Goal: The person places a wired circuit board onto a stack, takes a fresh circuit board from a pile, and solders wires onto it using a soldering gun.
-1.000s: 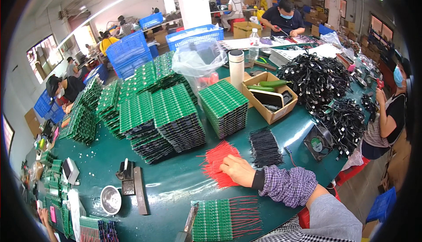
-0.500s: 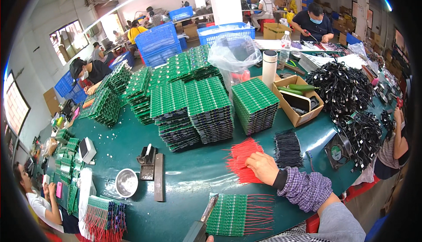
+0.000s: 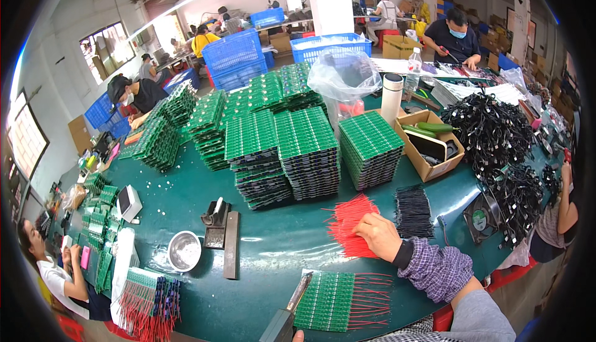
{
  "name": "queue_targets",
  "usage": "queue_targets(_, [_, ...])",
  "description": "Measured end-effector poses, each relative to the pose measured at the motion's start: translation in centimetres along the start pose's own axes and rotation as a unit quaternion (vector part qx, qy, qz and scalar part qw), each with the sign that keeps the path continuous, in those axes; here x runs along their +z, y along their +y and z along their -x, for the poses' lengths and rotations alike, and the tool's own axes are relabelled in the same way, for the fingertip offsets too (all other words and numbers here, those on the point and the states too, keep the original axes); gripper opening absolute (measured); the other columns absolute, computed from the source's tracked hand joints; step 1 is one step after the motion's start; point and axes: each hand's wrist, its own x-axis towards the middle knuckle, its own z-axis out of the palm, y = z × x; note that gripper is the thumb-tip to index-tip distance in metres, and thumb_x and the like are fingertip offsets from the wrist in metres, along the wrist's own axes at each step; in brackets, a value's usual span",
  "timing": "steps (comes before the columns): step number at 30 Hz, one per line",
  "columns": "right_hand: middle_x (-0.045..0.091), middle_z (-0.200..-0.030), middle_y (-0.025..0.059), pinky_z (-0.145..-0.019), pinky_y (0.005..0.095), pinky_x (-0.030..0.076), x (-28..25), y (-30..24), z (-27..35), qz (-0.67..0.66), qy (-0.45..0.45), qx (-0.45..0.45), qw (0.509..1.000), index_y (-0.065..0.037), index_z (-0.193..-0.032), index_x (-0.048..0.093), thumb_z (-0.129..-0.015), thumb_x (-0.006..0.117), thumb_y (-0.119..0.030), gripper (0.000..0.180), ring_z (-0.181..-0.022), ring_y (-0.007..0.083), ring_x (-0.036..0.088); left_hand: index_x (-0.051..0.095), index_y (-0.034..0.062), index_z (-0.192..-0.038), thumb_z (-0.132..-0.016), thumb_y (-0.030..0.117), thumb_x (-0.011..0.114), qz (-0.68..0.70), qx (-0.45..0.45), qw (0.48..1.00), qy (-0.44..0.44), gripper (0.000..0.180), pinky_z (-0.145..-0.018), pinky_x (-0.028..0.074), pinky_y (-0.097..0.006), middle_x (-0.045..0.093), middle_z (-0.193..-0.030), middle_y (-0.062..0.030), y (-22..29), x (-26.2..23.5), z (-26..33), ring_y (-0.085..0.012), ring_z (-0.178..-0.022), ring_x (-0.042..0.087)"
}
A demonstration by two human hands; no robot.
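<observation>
My right hand, fingers bent and closed together, is at the right side of a pile of short red wires. Its fingertips are partly hidden among the wires. Only one fingertip of my left hand shows at the lower edge, against a tool with a dark grey handle and narrow metal shaft. That tool slants up over the left edge of a green circuit board panel. Red wires stick out in a row from the panel's right side. Black wires lie bundled right of the red pile.
Tall stacks of green circuit boards stand behind. A metal bowl and wired boards are to the left. An open cardboard box, a flask, a small fan and black cables are to the right. Co-workers sit around.
The whole view has shifted, so the table's contents sit slightly farther right. My right hand stays at the red wires. A co-worker's hand at the far right has come down to the table.
</observation>
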Motion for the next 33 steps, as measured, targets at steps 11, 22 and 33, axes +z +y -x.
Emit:
queue_targets(11, [0.061,-0.087,0.0081,-0.071,0.0404,0.054,-3.4,-2.4,-0.8,0.021,-0.107,-0.021,0.994,-0.007,-0.094,0.063,-0.080,0.060,-0.004,0.014,-0.087,0.0288,0.063,0.050,-0.0067,-0.124,-0.070,0.013,0.090,0.033,0.014,0.999,0.019,0.070,-0.095,0.046,-0.039,0.067,-0.116,-0.0143,0.0,0.2,0.6,-0.0223,-0.104,0.064])
queue_targets(22, [0.065,-0.072,0.0049,-0.056,0.0341,0.051,1.4,-6.7,-3.6,0.204,-0.247,-0.222,0.921,-0.010,-0.068,0.068,-0.073,0.066,-0.016,0.008,-0.076,0.0232,0.064,0.067,-0.0039,-0.106,-0.076,0.008,0.084,-0.151,0.226,0.962,0.013,0.036,-0.076,0.052,-0.035,0.071,-0.098,-0.0082,0.3,-0.8,0.1,-0.0169,-0.081,0.067])
queue_targets(33, [0.066,-0.070,0.0057,-0.052,0.0351,0.049,3.6,-7.9,-3.4,0.249,-0.278,-0.253,0.892,-0.012,-0.068,0.071,-0.071,0.068,-0.019,0.008,-0.072,0.0237,0.063,0.067,-0.0051,-0.105,-0.074,0.000,0.083,0.040,0.094,0.994,0.040,0.035,-0.057,0.050,-0.029,0.070,-0.086,-0.0076,1.4,-1.0,0.4,-0.0135,-0.061,0.061])
